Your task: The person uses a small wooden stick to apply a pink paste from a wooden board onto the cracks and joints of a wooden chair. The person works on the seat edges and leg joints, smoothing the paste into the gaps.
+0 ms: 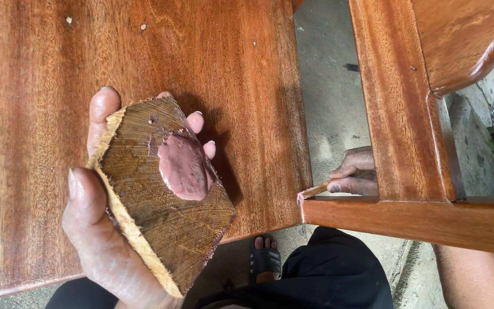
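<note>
Left hand (101, 229) grips putty-smeared block (164, 194); right hand (355, 174) pinches stick (314, 190).

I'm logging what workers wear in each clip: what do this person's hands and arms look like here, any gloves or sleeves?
Both are bare. The left hand wears no glove, ring or watch that shows, and its nails are short. The right hand is also ungloved, and the right forearm at the lower edge has no sleeve over it. Dark trousers and a dark sandal show below.

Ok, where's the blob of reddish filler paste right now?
In the head view it sits left of centre, on the wood block held up by the left hand, over the varnished panel.
</note>
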